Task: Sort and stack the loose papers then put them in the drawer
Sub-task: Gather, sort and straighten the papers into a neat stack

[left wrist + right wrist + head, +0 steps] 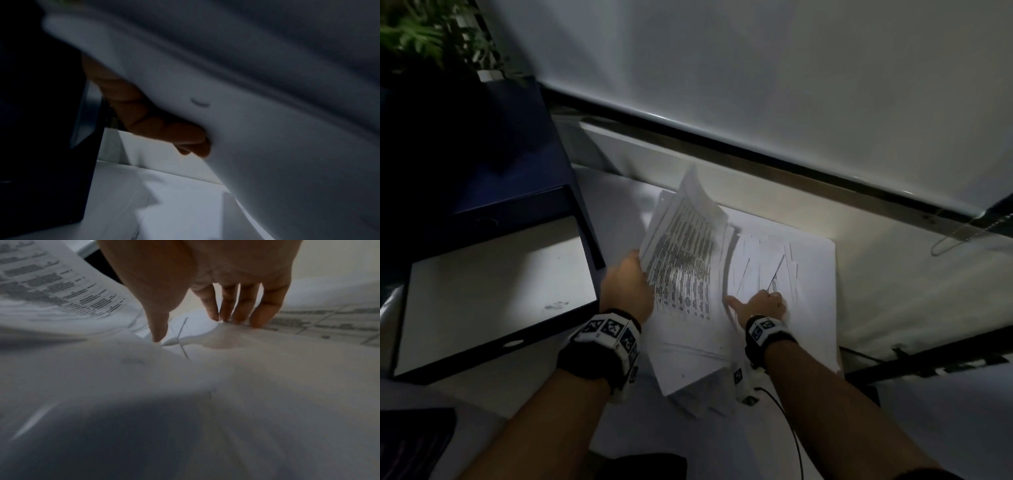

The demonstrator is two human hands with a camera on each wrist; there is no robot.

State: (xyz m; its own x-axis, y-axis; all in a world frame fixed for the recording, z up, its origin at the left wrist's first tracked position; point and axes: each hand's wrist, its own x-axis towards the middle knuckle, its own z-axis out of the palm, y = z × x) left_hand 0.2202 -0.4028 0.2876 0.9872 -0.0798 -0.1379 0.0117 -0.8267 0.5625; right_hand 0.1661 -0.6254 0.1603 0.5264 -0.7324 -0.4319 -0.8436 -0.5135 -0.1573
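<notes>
A messy pile of papers [774, 308] lies on the white table [619, 205], in the middle of the head view. Part of the pile is lifted up: a bunch of printed sheets [681, 260] stands tilted and curved on the left side of the pile, with rows of dark print facing the camera. The left hand [628, 284] holds this bunch at its left edge. In the left wrist view its fingers [164, 131] curl round the back of the sheets [267, 129], so the hand is closed on them

The right hand [763, 303] lies on the flat part of the pile, just right of the lifted bunch. In the right wrist view the 4 fingers [242, 305] are straight and close together with their tips pressing down on the papers [267, 369], and the thumb sticks out to the left. It grips nothing

To the left of the pile, in the middle left of the head view, is the open drawer [496, 291] of a dark blue cabinet [465, 154]. Its pale bottom shows. A green plant [431, 34] is in the upper left corner. A white blind [756, 85] fills the top of the view, and a bead cord [962, 233] hangs at the right edge
</notes>
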